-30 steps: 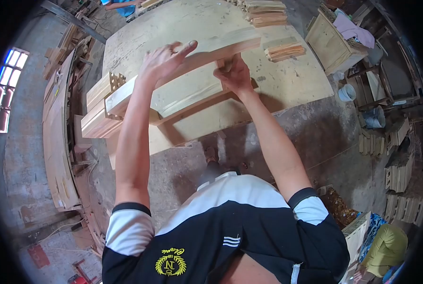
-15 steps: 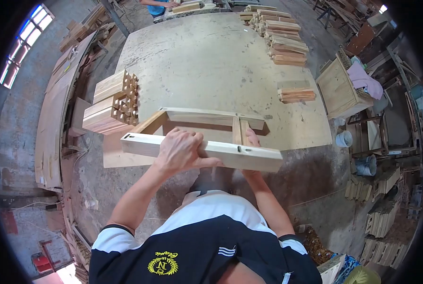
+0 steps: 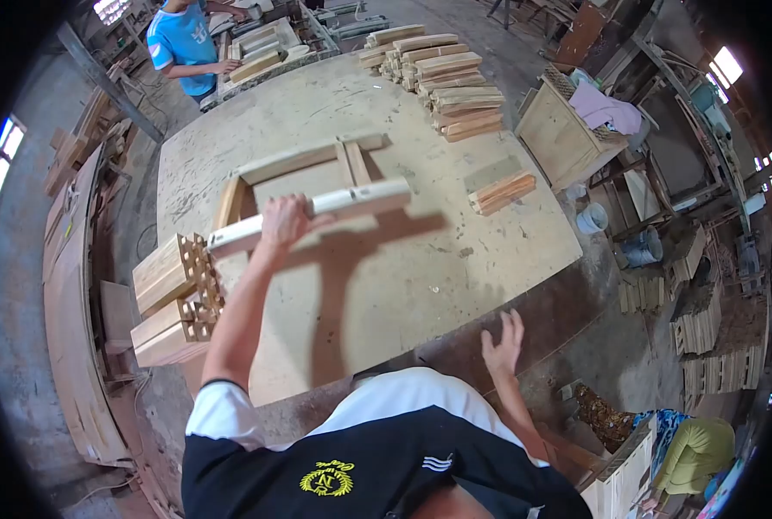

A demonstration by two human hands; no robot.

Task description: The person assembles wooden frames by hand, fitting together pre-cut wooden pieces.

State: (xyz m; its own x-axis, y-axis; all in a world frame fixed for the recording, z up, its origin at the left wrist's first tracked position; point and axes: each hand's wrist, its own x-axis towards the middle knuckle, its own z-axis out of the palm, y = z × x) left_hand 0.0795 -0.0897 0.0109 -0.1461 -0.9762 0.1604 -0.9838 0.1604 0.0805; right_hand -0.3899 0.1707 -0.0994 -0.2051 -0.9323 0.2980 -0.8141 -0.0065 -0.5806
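Observation:
My left hand [image 3: 287,221] grips the near rail of a wooden frame [image 3: 364,199] and holds it over the far left part of the plywood tabletop [image 3: 395,294]. Two long pale rails, joined by two shorter crosspieces, make up the frame, and dark slots show in the near rail. A shadow falls on the board beneath it. My right hand [image 3: 503,343] is off the frame, fingers apart, near the board's front edge, holding nothing.
Stacked notched wood pieces [image 3: 165,277] stand at the board's left edge. Piled wooden strips [image 3: 451,78] lie at the far right, with a smaller bundle [image 3: 502,192] nearer. A person in a blue shirt [image 3: 183,43] works beyond. A wooden cabinet [image 3: 563,134] stands right.
The frame has moved away from my body and left over the board, carried by my left hand. My right hand has let go of its crosspiece and drawn back right. The view has turned.

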